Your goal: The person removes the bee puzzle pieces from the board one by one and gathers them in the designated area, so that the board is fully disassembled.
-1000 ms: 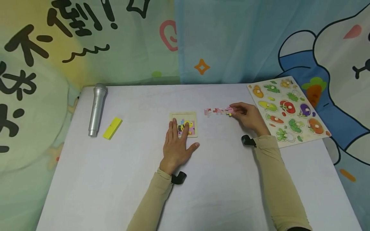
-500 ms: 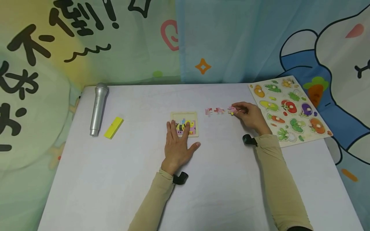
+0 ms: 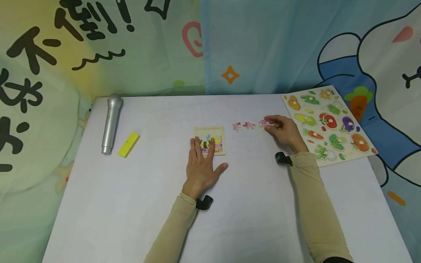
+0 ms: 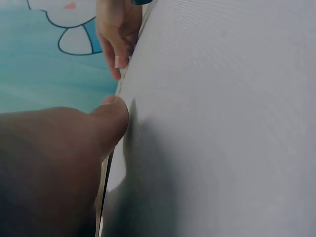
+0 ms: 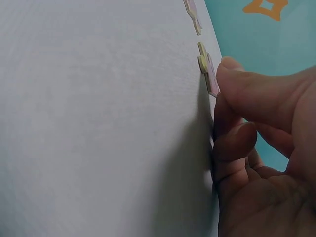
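A small wooden puzzle (image 3: 218, 131) with a bee picture lies mid-table in the head view. My left hand (image 3: 201, 171) rests flat on its lower left part, fingers straight and thumb spread, hiding some of the picture. To the right, my right hand (image 3: 283, 132) pinches a pink jigsaw piece (image 3: 262, 123) at its right edge, thumb and index finger together. In the right wrist view that jigsaw piece (image 5: 209, 71) lies close over the white cloth. Two more pink pieces, a left one (image 3: 236, 126) and a middle one (image 3: 249, 125), form a row with it.
A vegetable board (image 3: 329, 126) lies at the table's right edge, beside the right forearm. On the left are a silver microphone (image 3: 112, 124) and a yellow block (image 3: 129, 145). A printed curtain (image 3: 250, 47) hangs behind the white table (image 3: 164, 120).
My right hand has shifted slightly right with the pink piece, widening its gap from the middle piece. My left fingers have slid a little left, uncovering more of the bee.
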Available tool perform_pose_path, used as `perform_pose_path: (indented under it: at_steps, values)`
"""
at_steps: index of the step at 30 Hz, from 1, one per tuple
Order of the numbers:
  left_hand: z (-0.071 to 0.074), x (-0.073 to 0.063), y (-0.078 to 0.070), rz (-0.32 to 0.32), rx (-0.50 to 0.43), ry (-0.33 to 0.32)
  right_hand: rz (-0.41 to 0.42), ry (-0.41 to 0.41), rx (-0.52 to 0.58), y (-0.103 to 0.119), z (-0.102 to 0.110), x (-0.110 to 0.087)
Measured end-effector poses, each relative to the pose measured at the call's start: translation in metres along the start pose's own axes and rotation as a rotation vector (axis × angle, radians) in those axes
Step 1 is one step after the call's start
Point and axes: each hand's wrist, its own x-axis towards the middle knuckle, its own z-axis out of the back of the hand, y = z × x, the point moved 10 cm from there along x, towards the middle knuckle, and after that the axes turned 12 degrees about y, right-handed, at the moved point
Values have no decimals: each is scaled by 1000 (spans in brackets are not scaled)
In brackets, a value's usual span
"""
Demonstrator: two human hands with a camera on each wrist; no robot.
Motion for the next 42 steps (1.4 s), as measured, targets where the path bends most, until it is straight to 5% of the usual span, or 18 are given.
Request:
perform_pose_path:
  at_steps: [16,30,37,42]
  values:
    - [6,-9,-9,-51,75,4,-32,3,57,-3,-3,-1]
    - [2,-8,-9,-7,75,-6,-44,6,60,-2,-7,-3]
    - [0,-23,-27,10,145,-40,-39,-6,52,-3,-7,-4]
    - [-10,-33,-39,12,144,28,-27,-21,61,-2,-5,-6]
